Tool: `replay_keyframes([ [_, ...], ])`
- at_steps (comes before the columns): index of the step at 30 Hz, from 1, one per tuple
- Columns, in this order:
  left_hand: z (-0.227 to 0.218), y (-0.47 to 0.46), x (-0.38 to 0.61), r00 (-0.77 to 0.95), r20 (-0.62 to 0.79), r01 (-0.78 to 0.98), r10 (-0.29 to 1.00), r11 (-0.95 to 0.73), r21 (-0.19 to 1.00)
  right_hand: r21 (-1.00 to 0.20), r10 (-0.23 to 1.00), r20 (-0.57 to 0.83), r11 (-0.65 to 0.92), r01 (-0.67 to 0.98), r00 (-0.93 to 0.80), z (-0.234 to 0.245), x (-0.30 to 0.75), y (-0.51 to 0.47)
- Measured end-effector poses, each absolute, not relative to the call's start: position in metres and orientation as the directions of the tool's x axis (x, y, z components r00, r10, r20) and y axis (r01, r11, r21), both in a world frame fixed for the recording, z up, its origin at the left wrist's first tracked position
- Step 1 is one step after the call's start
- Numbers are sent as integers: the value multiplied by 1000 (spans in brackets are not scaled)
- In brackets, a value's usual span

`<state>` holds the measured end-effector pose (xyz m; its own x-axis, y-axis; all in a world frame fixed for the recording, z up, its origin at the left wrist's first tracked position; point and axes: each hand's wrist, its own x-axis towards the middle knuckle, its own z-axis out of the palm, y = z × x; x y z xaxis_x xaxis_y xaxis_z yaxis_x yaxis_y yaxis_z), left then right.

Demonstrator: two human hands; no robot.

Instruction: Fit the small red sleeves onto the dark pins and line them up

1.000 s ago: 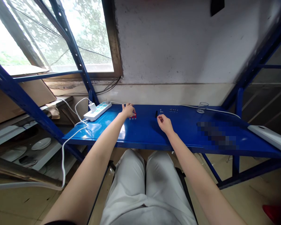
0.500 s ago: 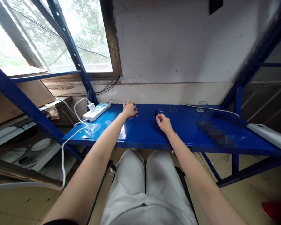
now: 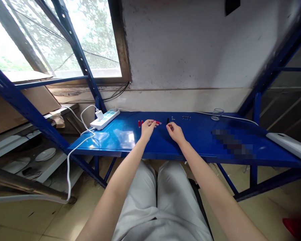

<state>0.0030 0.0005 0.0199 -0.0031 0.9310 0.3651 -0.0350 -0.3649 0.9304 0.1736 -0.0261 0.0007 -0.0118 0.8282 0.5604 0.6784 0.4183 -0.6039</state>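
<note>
My left hand (image 3: 148, 129) is closed on a small red cylinder with a pale tip (image 3: 158, 122), held above the blue table and pointing towards my right hand. Two similar red pieces (image 3: 139, 123) lie on the table just left of that hand. My right hand (image 3: 175, 132) has its thumb and fingertips pinched together; whatever may be between them is too small to make out. Just beyond those fingertips stands a small black piece (image 3: 168, 120). Beside it are a few tiny clear or metal parts (image 3: 173, 118).
A row of several tiny metal parts (image 3: 186, 117) lies at the back, with a clear glass (image 3: 217, 114) farther right. A white power strip (image 3: 105, 119) with cables occupies the left end. A blurred dark item (image 3: 232, 143) and a white device (image 3: 289, 146) are on the right.
My left hand has moved right and nearer to me, lifting a red cylinder away from the red pieces on the table. My right hand has stayed almost in place, still pinched.
</note>
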Motion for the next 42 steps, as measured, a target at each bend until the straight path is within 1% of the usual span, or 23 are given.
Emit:
replay_keyframes([
  [3,12,-9,1,-39,275,-101,961,-278,955,-598,834,550,426,679,-39,1,171,-27],
  [5,10,-13,-1,-28,255,-126,967,-256,958,-591,830,556,430,683,-41,1,171,-27],
  [10,8,-16,-2,121,219,-119,968,-205,971,-580,832,553,429,692,-52,4,166,-31],
  [14,5,-16,-2,201,219,-125,955,-197,972,-563,844,526,437,701,-103,6,163,-35],
  [20,5,-18,-2,278,231,-88,933,-214,973,-537,837,530,454,711,-134,5,161,-35],
  [28,3,-17,-2,275,232,-105,933,-211,972,-526,838,522,464,713,-160,3,160,-33],
  [42,6,-17,-2,236,216,-106,947,-196,975,-501,825,546,459,734,-144,1,162,-30],
])
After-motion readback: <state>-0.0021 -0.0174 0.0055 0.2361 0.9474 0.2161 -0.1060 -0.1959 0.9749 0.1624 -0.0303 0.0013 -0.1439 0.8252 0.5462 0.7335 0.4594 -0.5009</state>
